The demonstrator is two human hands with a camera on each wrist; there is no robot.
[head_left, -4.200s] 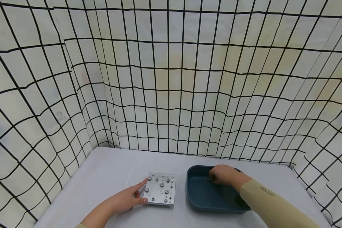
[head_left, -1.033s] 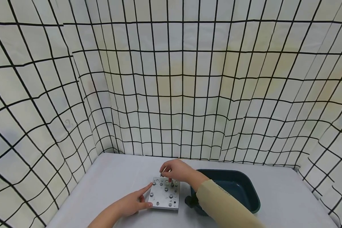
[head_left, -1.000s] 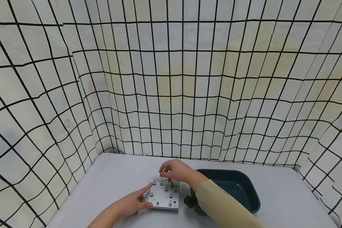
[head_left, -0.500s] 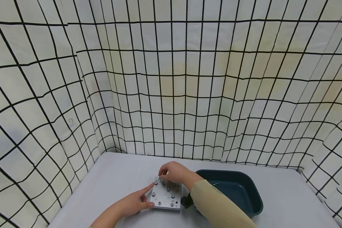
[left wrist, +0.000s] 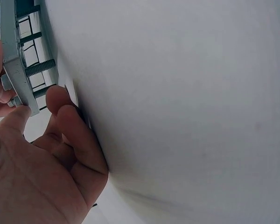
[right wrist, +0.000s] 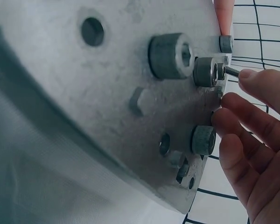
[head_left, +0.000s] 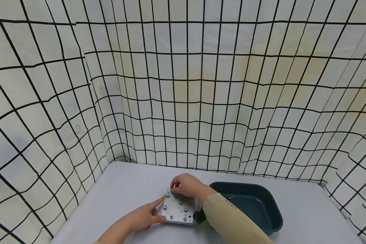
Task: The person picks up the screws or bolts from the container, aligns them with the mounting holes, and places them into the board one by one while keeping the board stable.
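Note:
A square silver metal plate (head_left: 178, 213) lies on the table, set with several bolts, some with round socket heads; bare holes show in the right wrist view. My left hand (head_left: 142, 217) holds the plate along its left side, index finger at the far corner, thumb at the near corner. In the left wrist view, threaded shanks (left wrist: 40, 68) stick out beneath the plate. Over the far left corner of the plate, my right hand (head_left: 186, 184) pinches a small threaded bolt (right wrist: 232, 71). Its thumb shows at the bolt; the other fingers are half curled.
A dark teal tray (head_left: 276, 211) stands right of the plate, partly under the right sleeve (head_left: 231, 217); a small silver screw (head_left: 230, 197) lies in it. A dark wrist camera (head_left: 199, 217) hangs below the right forearm. White walls with a black grid (head_left: 183, 101) surround the white table.
My right hand has moved from inside the tray to the plate's far left part, then slightly lower, carrying the small bolt. My left hand stays on the plate's left side.

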